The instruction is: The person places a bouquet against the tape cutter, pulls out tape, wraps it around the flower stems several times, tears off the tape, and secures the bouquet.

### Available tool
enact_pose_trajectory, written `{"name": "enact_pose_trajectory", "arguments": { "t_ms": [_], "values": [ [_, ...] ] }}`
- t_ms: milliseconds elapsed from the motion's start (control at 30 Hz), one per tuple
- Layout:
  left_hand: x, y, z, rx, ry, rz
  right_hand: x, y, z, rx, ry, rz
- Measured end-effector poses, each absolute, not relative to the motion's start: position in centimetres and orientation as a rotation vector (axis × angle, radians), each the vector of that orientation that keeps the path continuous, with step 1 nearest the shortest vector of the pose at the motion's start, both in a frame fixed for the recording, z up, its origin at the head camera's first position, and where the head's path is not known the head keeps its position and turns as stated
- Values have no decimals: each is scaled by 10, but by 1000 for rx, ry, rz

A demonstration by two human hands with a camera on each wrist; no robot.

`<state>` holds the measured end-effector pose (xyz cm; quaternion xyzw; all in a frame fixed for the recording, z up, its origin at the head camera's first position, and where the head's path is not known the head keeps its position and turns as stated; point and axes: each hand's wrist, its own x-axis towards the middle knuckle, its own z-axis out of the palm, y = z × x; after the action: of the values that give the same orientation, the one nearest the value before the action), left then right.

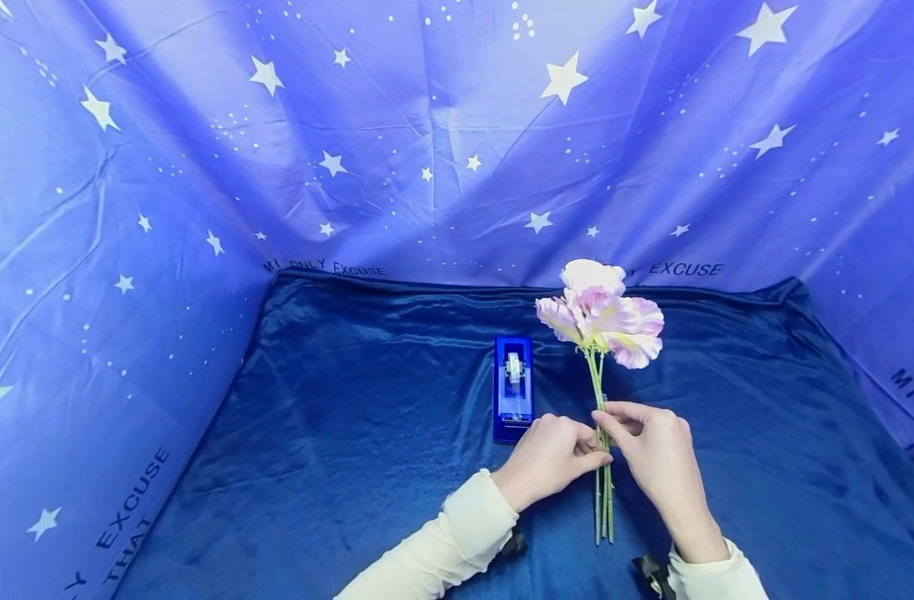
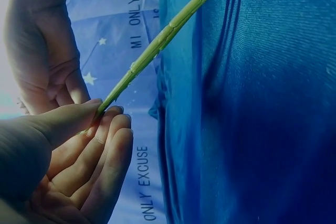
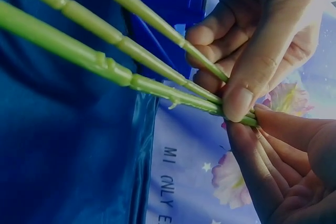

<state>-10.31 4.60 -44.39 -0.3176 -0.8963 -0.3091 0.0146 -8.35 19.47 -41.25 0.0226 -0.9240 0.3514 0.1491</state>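
Observation:
Several pink and white artificial flowers [image 1: 602,312] stand bunched together, their green stems [image 1: 605,512] pointing down toward the cloth. My left hand [image 1: 552,454] pinches the stems between thumb and fingers. Just above it, my right hand [image 1: 655,446] pinches the same stems nearer the blossoms. In the right wrist view, three stems [image 3: 94,22] spread apart below the two hands, and the thumb of my left hand [image 3: 257,66] presses across them. The left wrist view shows the stems [image 2: 163,38] overlapping as they run out from my fingers.
A blue tape dispenser [image 1: 513,392] with a roll of clear tape stands left of the flowers, close to my left hand. Dark blue cloth [image 1: 337,467] covers the table. A purple-blue star-printed curtain [image 1: 397,108] hangs behind and along both sides.

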Motion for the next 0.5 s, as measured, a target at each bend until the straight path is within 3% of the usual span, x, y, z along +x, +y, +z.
{"name": "enact_pose_trajectory", "arguments": {
  "t_ms": [500],
  "values": [
    [-106, 69, -449, -961, -2868, -982, -86, 213, -420, -24, -2709, 982]
  ]
}}
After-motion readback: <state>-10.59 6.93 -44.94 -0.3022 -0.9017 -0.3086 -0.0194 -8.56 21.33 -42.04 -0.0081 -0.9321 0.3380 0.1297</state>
